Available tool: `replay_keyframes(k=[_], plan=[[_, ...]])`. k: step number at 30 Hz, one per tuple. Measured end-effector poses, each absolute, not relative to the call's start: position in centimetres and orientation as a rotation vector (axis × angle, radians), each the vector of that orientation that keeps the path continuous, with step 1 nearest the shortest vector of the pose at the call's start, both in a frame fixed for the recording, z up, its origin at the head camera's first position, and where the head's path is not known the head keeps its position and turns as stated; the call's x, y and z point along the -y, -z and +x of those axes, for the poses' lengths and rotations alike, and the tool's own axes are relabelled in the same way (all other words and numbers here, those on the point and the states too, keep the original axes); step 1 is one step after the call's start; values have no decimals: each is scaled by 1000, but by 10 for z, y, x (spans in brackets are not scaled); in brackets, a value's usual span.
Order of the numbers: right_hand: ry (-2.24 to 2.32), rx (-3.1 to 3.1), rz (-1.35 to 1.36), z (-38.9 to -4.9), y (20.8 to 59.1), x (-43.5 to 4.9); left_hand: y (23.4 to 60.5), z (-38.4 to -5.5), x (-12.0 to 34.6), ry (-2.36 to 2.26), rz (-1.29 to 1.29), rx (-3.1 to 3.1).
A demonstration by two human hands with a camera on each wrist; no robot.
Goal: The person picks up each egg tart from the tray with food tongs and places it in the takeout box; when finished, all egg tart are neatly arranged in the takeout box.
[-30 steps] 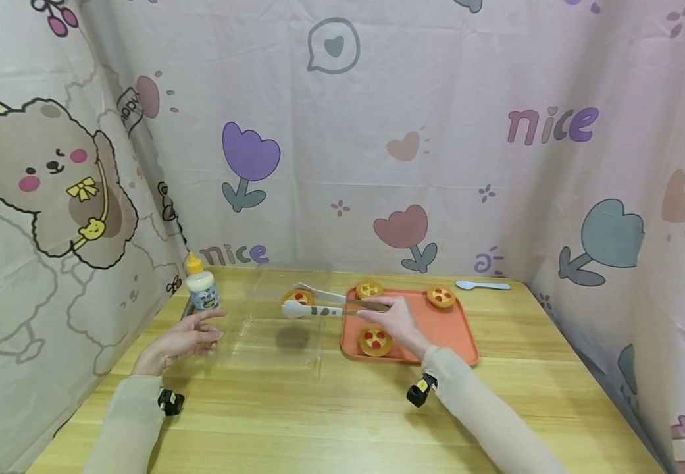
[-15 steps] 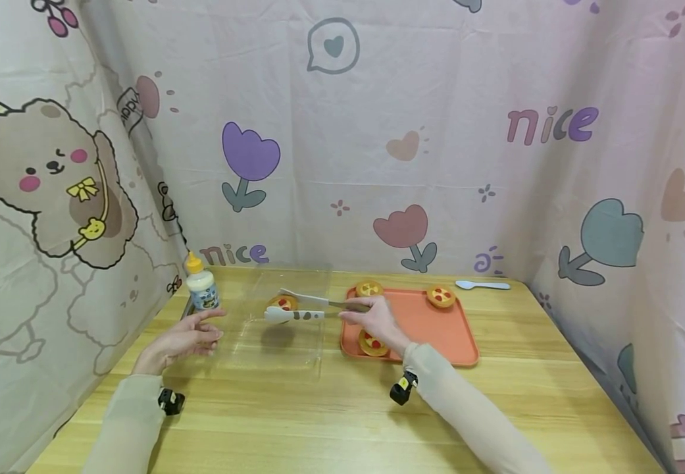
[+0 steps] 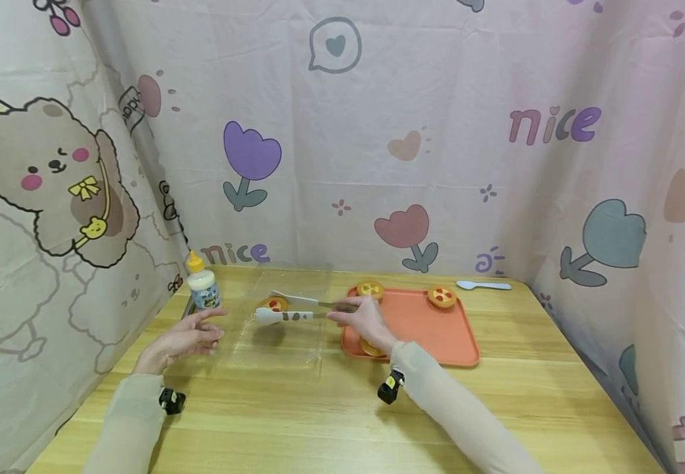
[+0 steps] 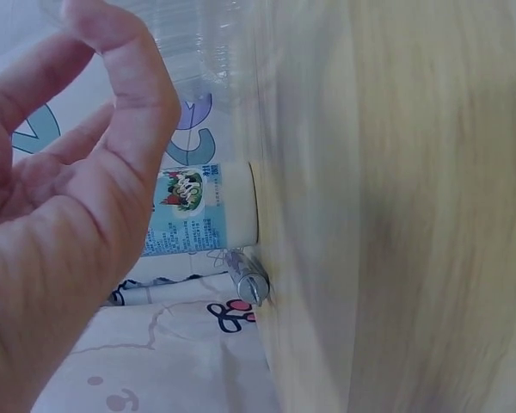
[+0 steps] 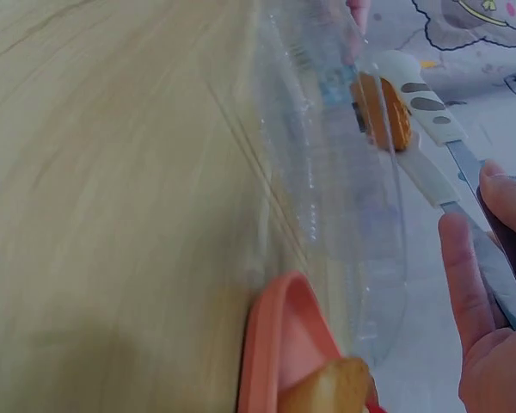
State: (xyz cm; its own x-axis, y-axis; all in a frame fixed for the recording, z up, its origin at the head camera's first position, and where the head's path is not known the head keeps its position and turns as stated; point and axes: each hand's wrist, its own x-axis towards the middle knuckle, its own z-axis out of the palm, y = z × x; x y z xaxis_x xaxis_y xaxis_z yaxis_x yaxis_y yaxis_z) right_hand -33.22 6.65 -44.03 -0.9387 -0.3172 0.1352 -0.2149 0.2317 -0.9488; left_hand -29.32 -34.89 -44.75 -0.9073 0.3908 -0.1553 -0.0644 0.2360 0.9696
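My right hand (image 3: pixel 364 320) grips a pair of tongs (image 3: pixel 301 316) with white, brown-spotted tips and metal arms. Between those tips is a mini pizza (image 3: pixel 274 304), with red pieces on top, held over a clear plastic container (image 3: pixel 283 359). In the right wrist view the pizza (image 5: pixel 383 112) shows on edge between the tong tips, by the container's upper rim. My left hand (image 3: pixel 185 339) holds nothing; its fingers are relaxed, beside the container's left side and in front of a white bottle (image 3: pixel 203 289) with a yellow cap.
An orange tray (image 3: pixel 425 329) lies right of the container. Mini pizzas sit on it: one at the back left (image 3: pixel 370 289), one at the back right (image 3: pixel 441 297), and one at the front left partly behind my right hand. A pale blue spoon (image 3: pixel 484 286) lies behind the tray.
My right hand has moved left with the tongs, carrying the mini pizza farther over the clear container. The left hand has stayed where it was.
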Motion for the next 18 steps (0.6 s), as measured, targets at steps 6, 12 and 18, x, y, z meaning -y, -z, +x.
replay_keyframes(k=[6,12,18], plan=[[1792,-2472,-547,-333,444,-53,447,-295,348,-1715,304,-2133],[1715,-2599,-518,-336,446,-45,447,-297,348,-1745,302,-2094],[1682,-2590,-552,-337,448,-36,447,-297,348,-1760,297,-2078]])
